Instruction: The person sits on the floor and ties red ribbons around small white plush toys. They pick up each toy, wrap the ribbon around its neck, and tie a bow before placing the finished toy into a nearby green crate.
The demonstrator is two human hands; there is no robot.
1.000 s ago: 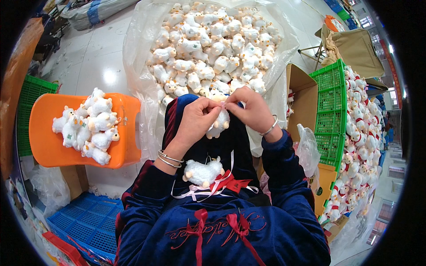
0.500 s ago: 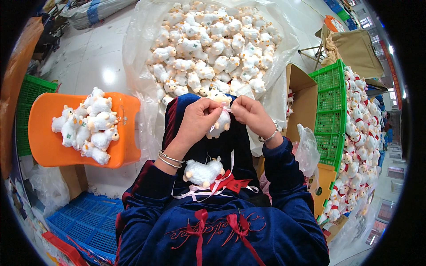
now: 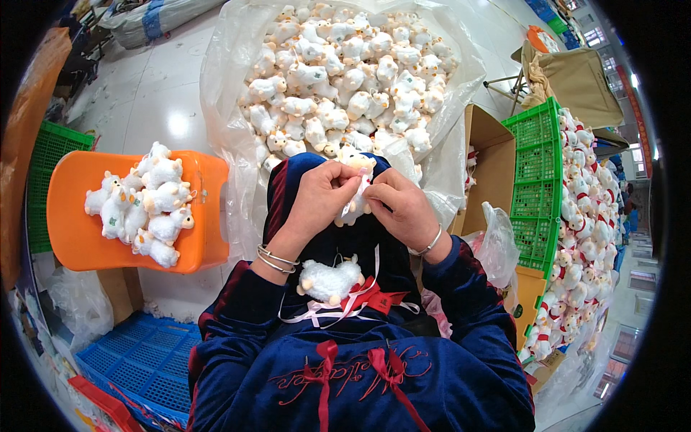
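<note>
While the left hand (image 3: 321, 193) pinches a pale ribbon (image 3: 362, 173) at the neck of a plush sheep (image 3: 353, 158) over the lap (image 3: 392, 245), the right hand (image 3: 407, 209) sits alongside, fingers curled, grip unclear. Head view suggests ribbon-tying; next move likely calls for snugging.

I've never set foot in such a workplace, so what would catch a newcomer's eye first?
Probably the big heap of white plush sheep on clear plastic sheeting, at the top middle. An orange stool at left carries a smaller pile, while more toys with red neck bands crowd beyond a green crate at right. In the centre, the left hand and right hand meet at one sheep.
</note>
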